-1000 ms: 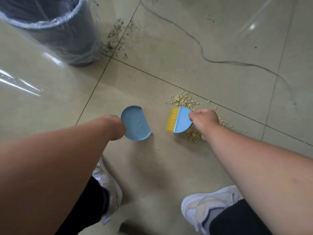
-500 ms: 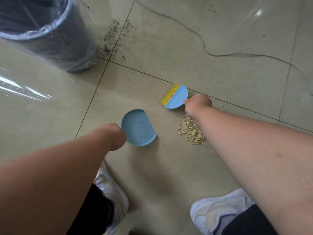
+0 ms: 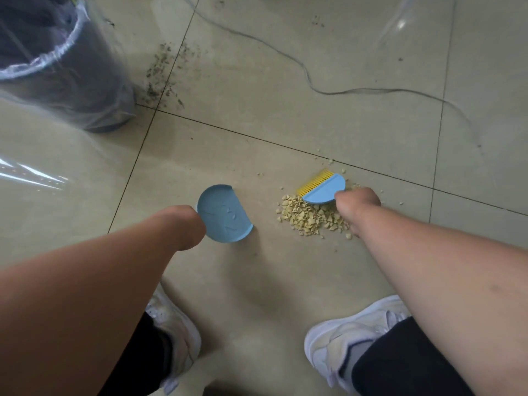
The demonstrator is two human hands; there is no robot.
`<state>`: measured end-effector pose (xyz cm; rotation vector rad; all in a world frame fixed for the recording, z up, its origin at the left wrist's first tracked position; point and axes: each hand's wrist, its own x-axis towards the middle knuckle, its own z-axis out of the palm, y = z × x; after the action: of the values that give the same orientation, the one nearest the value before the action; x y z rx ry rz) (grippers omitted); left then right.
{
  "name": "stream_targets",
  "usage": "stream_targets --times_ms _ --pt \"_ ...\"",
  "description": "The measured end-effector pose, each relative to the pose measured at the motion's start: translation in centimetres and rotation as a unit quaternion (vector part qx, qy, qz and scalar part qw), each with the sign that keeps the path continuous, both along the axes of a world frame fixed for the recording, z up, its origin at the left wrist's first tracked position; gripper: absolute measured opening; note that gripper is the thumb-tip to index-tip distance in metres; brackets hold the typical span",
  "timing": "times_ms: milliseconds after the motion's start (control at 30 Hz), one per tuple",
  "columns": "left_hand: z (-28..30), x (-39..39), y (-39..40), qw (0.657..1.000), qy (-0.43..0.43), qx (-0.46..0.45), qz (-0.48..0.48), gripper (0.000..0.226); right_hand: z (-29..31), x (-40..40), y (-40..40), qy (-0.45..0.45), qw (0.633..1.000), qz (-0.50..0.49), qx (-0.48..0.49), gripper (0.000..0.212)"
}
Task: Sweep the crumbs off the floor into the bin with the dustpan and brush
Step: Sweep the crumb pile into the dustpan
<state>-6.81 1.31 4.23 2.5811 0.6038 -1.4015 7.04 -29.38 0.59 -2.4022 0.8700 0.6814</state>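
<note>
Now brush (image 3: pixel 324 190) at crumbs' (image 3: pixel 310 215) far edge; dustpan (image 3: pixel 224 214) apart.

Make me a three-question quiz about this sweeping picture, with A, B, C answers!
1. Where is the bin?
A. far left
B. far right
C. between the shoes

2. What colour are the bristles of the brush?
A. red
B. yellow
C. black

3. Where are most of the crumbs?
A. in the dustpan
B. in the bin
C. piled on the floor

Answers:
1. A, it stands at the picture's upper left.
2. B, yellow bristles stick out of the blue brush in the right hand.
3. C, the dustpan in the left hand holds none.
</note>
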Motion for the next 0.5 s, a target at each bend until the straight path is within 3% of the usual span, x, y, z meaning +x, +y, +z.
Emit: stream_targets --times_ms 167,333,500 --pt "1.2 1.0 -1.1 0.998 -0.035 0.004 0.056 0.029 0.4 -0.3 1.8 -0.029 0.997 0.010 0.074 0.030" --pt "0.6 0.5 -1.7 0.989 -0.091 0.001 0.115 0.014 -0.1 -0.7 7.3 -0.004 0.984 0.110 0.142 0.030" --pt "-0.2 0.3 -0.9 0.985 -0.114 -0.001 0.129 0.010 -2.3 0.0 12.5 0.015 0.971 0.211 0.115 0.037"
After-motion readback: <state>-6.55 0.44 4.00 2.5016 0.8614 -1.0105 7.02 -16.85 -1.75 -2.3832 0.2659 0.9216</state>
